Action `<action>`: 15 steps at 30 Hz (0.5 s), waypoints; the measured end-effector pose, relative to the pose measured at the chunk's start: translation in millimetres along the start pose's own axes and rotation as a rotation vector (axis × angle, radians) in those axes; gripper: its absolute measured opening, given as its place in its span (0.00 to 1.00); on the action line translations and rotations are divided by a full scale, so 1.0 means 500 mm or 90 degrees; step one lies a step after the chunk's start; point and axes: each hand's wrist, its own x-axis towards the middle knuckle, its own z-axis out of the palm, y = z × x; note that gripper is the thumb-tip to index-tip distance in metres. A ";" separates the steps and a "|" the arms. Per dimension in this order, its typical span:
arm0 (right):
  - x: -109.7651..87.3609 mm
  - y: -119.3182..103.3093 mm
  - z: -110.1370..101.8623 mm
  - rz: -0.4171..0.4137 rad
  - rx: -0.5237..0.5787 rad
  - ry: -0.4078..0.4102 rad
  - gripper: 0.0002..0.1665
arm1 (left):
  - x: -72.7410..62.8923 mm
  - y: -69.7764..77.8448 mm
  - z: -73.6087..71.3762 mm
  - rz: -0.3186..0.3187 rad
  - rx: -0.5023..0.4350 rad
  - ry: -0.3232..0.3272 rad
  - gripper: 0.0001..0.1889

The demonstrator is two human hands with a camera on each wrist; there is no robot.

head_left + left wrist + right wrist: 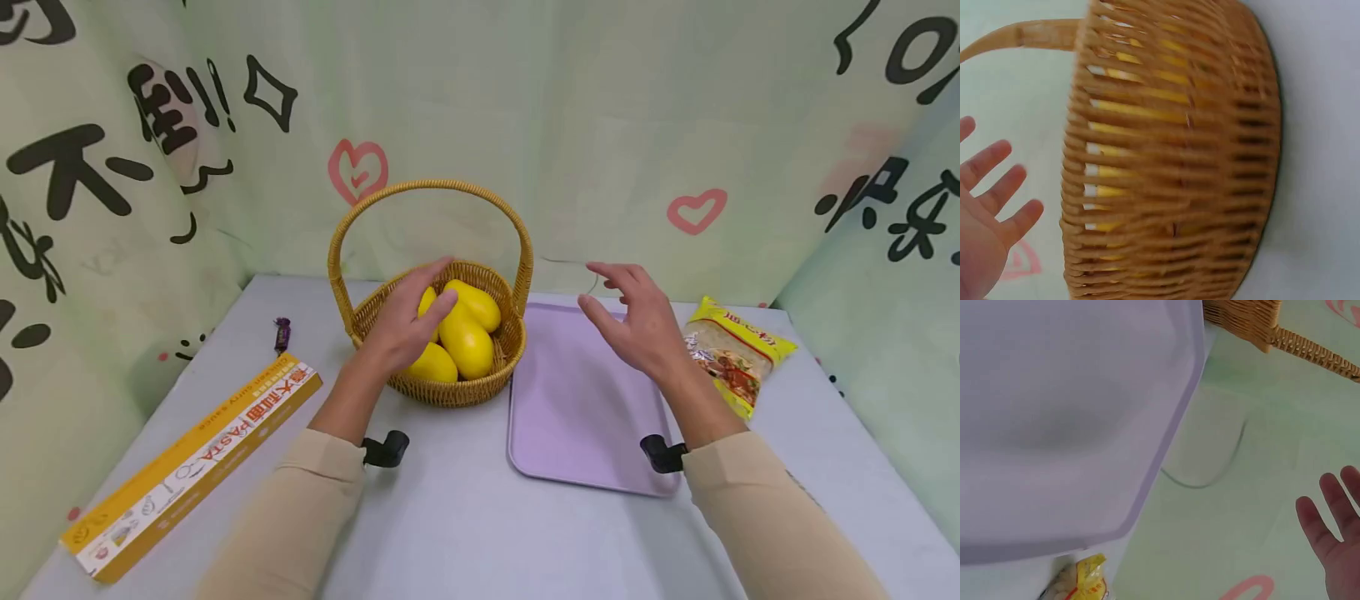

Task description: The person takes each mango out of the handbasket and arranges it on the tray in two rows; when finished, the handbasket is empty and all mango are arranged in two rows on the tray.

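A wicker basket (457, 396) with a tall arched handle stands near the back of the table, holding several yellow mangoes (467, 343). My left hand (408, 321) hovers over the basket's left side with nothing in it; in the left wrist view its spread fingers show beside the woven wall (1166, 162). My right hand (637, 321) is raised above a lilac tray (585, 417), its fingers loosely bent and holding nothing. In the right wrist view the tray (1085, 425) lies apart from that hand (1341, 544).
At the left lies a long yellow pasta box (195, 467), with a small purple wrapped candy (282, 335) behind it. A yellow-and-clear food packet (735, 354) rests right of the tray. Printed curtains (600, 125) surround the table (450, 517) at the back and sides.
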 end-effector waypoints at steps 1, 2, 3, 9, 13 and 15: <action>0.002 -0.003 0.000 -0.009 0.011 0.007 0.31 | -0.005 0.000 0.000 -0.007 -0.032 0.016 0.32; 0.003 -0.007 0.001 -0.017 0.021 0.011 0.30 | -0.009 0.000 -0.001 -0.015 -0.060 0.031 0.31; 0.005 -0.011 0.002 -0.023 0.030 0.012 0.29 | -0.015 -0.001 -0.001 -0.024 -0.084 0.048 0.30; 0.016 -0.039 0.011 -0.030 0.092 -0.009 0.25 | -0.062 -0.015 -0.004 -0.044 -0.247 0.177 0.25; 0.025 -0.054 0.017 -0.036 0.112 -0.023 0.23 | -0.096 -0.028 -0.009 -0.036 -0.360 0.267 0.22; 0.031 -0.060 0.019 -0.042 0.116 -0.019 0.21 | -0.108 -0.036 -0.013 -0.028 -0.417 0.304 0.20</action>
